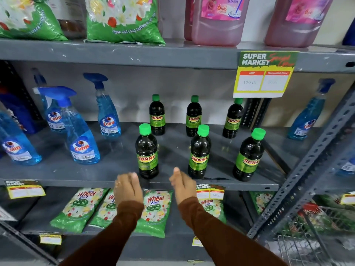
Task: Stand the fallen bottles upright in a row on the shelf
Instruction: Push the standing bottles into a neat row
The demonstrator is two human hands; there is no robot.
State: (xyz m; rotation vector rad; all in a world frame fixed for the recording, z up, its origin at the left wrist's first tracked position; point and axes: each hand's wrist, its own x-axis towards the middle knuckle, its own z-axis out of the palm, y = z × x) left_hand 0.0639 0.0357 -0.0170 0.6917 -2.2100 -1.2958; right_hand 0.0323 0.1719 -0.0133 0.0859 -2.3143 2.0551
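Several dark Sunny bottles with green caps stand upright on the grey middle shelf (107,167) in two rows. The front row holds a left bottle (147,152), a middle bottle (199,152) and a right bottle (248,155), which leans slightly. Behind them stand three more (157,116), (193,117), (233,120). My left hand (127,188) and my right hand (182,184) hover just in front of the shelf edge, below the front left and middle bottles. Both hands hold nothing, fingers loosely apart, blurred.
Blue Colin spray bottles (82,135) stand at the left of the same shelf, another (307,116) at the far right. A price card (263,73) hangs from the shelf above. Green Wheel packets (155,210) lie on the shelf below. A slotted metal upright (307,162) crosses on the right.
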